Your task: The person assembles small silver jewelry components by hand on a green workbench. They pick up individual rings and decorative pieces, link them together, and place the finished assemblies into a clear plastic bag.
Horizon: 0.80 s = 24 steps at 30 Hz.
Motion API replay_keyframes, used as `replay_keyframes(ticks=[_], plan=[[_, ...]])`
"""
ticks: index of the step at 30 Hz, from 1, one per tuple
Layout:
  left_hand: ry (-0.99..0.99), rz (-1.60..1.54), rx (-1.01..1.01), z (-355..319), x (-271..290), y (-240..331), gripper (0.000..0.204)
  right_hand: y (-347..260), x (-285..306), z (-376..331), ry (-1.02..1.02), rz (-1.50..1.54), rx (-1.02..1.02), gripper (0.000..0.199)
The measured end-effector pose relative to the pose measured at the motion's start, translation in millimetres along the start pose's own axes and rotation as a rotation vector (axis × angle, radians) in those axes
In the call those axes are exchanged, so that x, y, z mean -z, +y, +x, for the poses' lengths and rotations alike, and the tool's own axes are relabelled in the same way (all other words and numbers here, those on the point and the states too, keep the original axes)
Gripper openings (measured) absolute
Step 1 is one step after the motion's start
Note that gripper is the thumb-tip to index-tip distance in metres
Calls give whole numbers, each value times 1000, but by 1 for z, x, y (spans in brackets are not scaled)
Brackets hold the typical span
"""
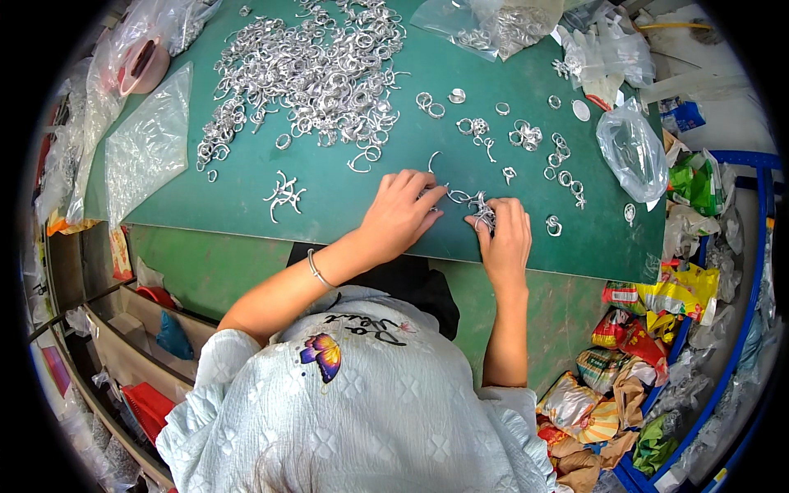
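Observation:
My left hand [396, 215] is bent over the green tabletop near its front edge, fingers curled and closed around small silver rings [434, 209], mostly hidden under the fingertips. To its right, my right hand [507, 240] grips a bunch of silver rings [486, 217] between thumb and fingers. A few linked-looking silver pieces [462, 196] lie between the two hands. Just beyond the left fingertips rests a thin curved silver piece [434, 161]. A large heap of silver rings [316, 70] spreads over the far left of the table.
Small groups of rings [526, 135] lie at the right, and several curved silver pieces [284, 195] at the left. Clear plastic bags [633, 152] edge the green table [246, 205]. A blue rack [760, 238] with colourful packages stands right; drawers [136, 333] stand left.

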<state>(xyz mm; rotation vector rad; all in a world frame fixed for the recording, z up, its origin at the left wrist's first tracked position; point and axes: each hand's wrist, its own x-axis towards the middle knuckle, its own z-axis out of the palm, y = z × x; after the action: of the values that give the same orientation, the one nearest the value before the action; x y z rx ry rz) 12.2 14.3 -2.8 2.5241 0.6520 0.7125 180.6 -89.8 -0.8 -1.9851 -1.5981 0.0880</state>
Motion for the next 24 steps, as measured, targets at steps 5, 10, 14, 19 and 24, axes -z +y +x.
replay_keyframes(ticks=[5,10,14,19,24], plan=[[23,-9,-70,3,-1,-8,31,1,0,1,1,-20,35,30],[103,-17,-77,5,-4,-12,20,5,-2,2,27,4,19,24],[193,-60,21,7,-5,-12,17,5,-2,3,103,196,-87,18],[267,-96,121,12,-8,-9,15,9,2,6,159,473,-293,13],[324,-187,255,19,-9,-9,14,10,0,13,149,1195,-547,10]])
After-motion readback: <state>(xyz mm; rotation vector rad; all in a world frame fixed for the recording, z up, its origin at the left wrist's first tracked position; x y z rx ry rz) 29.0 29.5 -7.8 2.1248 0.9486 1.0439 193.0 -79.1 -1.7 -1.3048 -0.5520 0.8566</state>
